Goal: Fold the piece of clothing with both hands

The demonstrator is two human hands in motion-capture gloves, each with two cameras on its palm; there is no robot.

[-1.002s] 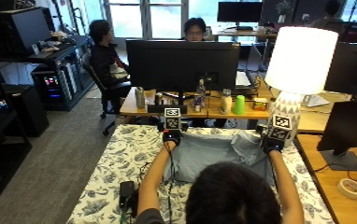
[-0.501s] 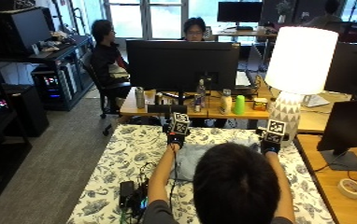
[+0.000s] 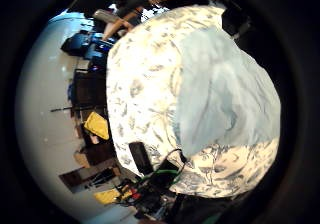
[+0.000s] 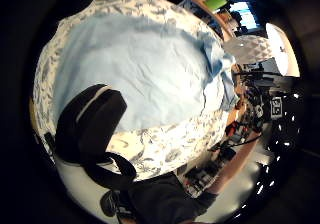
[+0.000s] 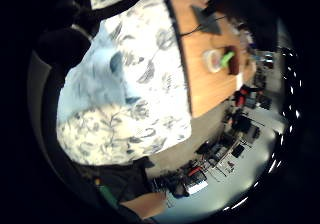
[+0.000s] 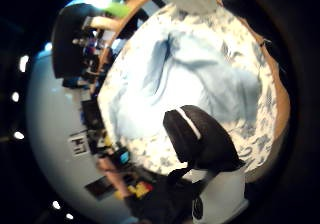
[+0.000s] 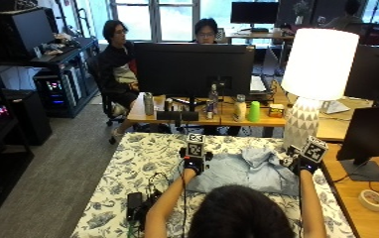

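A light blue garment (image 7: 242, 173) lies spread on the flower-print tablecloth (image 7: 143, 158), its collar bunched at the far edge. My left hand (image 7: 193, 162) hovers at the garment's left side and my right hand (image 7: 301, 163) at its right side. In the palm views the garment (image 4: 145, 64) (image 6: 190, 79) lies flat below both palms, and no cloth sits between the fingers. One black gloved finger (image 4: 90, 126) shows in the left thumb side view and another finger (image 6: 200, 139) in the right one. Neither hand holds anything.
A white lamp (image 7: 315, 74) stands at the table's far right corner. Behind the table a desk carries a monitor (image 7: 193, 64) and several bottles. A black device with cables (image 7: 137, 201) lies on the cloth at the near left. A wooden desk (image 7: 368, 218) adjoins on the right.
Both hands have drawn back from the garment's far edge toward me. The garment lies as it did.
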